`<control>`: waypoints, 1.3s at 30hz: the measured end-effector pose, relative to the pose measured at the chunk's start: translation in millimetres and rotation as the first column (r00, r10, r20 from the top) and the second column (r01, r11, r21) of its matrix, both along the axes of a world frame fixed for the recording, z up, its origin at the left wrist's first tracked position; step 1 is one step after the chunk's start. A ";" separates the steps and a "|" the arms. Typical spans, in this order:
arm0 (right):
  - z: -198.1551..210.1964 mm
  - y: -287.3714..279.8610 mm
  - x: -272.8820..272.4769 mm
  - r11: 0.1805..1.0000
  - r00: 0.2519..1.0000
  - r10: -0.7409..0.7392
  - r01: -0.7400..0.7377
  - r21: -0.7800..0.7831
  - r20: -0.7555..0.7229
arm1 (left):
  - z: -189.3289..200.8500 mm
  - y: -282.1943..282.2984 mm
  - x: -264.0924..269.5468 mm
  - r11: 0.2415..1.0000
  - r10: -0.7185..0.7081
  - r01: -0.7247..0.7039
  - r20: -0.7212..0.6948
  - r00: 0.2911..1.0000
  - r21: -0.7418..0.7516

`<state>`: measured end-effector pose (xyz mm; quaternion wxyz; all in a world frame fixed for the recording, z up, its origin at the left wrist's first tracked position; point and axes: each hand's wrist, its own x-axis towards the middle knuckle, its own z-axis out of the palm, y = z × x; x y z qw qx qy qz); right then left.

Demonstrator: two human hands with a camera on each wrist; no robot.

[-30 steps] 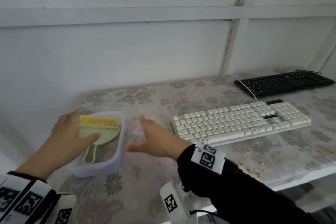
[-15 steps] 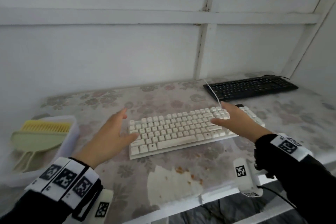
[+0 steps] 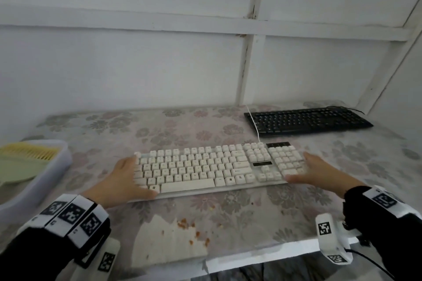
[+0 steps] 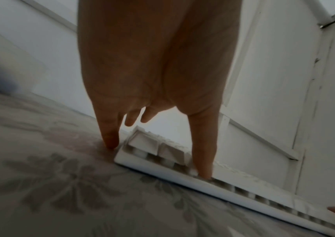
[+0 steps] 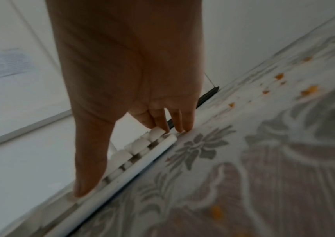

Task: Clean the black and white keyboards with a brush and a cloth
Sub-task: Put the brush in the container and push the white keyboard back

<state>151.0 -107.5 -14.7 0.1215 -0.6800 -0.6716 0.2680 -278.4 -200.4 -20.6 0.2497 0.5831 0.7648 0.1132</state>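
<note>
Crumbs lie near white keyboard; black keyboard behind.

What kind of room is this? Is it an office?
Probably not an office; more a plain workroom or shed corner. White panelled walls, a table with a worn flowered cover, and two unplugged-looking keyboards: white keyboard, black keyboard.

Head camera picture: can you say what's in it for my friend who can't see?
Two hands, left hand and right hand, touch the ends of a white keyboard on a flowery table. A black keyboard lies behind; a tub with a yellow brush sits left.
</note>
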 end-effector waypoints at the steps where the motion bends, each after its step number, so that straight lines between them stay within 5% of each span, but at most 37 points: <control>1: -1.0 2.3 1.1 1.000 1.000 0.011 -0.011 -0.013 0.003 | -3.2 1.9 -3.9 1.000 -0.001 0.001 -0.011 1.000 0.006; 17: 2.7 15.2 -25.6 0.993 0.983 0.117 -0.118 -0.002 0.138 | -8.4 9.8 -16.3 0.997 0.052 -0.058 -0.101 0.993 -0.055; 39: -4.2 80.7 -115.1 0.974 0.974 0.219 -0.222 0.053 0.055 | 2.1 58.0 -90.0 0.972 0.163 -0.201 -0.259 0.952 -0.125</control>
